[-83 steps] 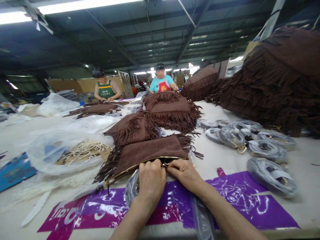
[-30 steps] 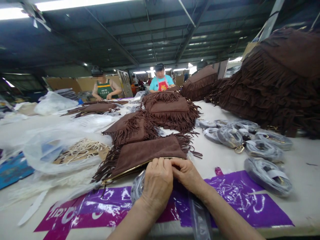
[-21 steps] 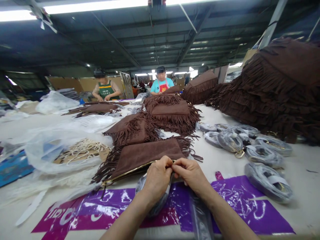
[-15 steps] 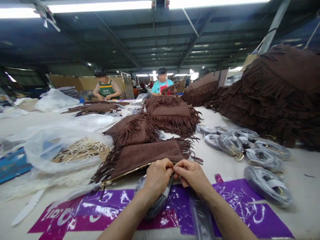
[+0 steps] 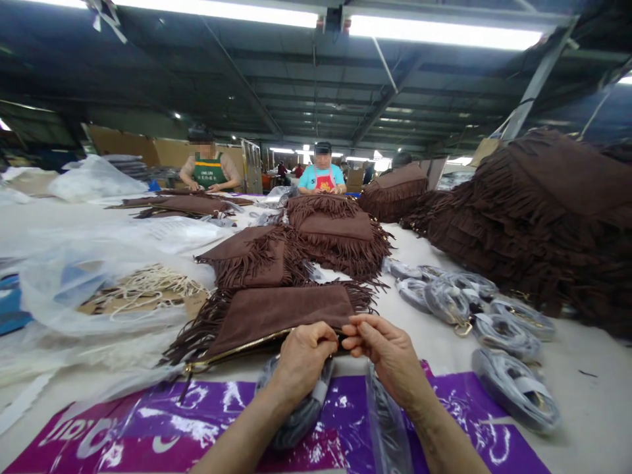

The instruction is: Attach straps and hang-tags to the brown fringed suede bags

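A brown fringed suede bag with a gold zipper along its near edge lies in front of me. My left hand is closed in a pinch at the right end of that edge; what its fingertips grip is hidden. My right hand hovers just right of it, thumb and forefinger pressed together on something too small to name. Under my left wrist is a coiled strap in clear wrap. Below my right hand lies a long clear plastic sleeve with something dark inside.
Purple printed plastic covers the near table. Wrapped coiled straps lie at right, below a tall heap of fringed bags. A plastic bag with white cords is at left. Two co-workers sit across the table.
My fingertips, touching before, have drawn slightly apart, the right hand moving right. The view has shifted a little. The co-worker opposite no longer holds up a brown piece.
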The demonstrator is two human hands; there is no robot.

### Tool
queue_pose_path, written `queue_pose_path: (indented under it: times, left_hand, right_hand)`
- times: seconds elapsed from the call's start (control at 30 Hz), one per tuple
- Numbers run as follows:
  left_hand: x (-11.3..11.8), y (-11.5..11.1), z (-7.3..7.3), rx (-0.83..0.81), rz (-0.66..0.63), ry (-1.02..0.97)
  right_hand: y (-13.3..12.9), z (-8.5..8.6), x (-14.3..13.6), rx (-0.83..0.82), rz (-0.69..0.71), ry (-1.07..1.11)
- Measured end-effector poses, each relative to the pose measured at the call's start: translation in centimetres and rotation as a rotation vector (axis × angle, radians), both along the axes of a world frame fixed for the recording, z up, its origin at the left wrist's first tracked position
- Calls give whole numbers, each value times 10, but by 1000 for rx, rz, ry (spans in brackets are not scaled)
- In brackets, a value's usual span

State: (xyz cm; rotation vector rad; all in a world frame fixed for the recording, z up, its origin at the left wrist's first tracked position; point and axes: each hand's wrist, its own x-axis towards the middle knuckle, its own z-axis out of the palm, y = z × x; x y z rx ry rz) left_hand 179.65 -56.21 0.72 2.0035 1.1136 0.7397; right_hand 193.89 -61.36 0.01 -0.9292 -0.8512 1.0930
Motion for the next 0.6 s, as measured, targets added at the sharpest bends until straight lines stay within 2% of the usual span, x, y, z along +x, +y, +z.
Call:
queue_pose_path:
  times: [0.2,0.33,0.6]
  left_hand:
    - [-1,1,-1,17,-36,-8]
    - [-1,-1,-2,42,-40,15]
    - [-1,-3,-2,58,-21,38]
  right_hand:
    - [3,-6,1,34,-214,-339]
    - [4,-10,-1,-37,-144,-439]
    - [4,-9,-6,-138,-43,-334]
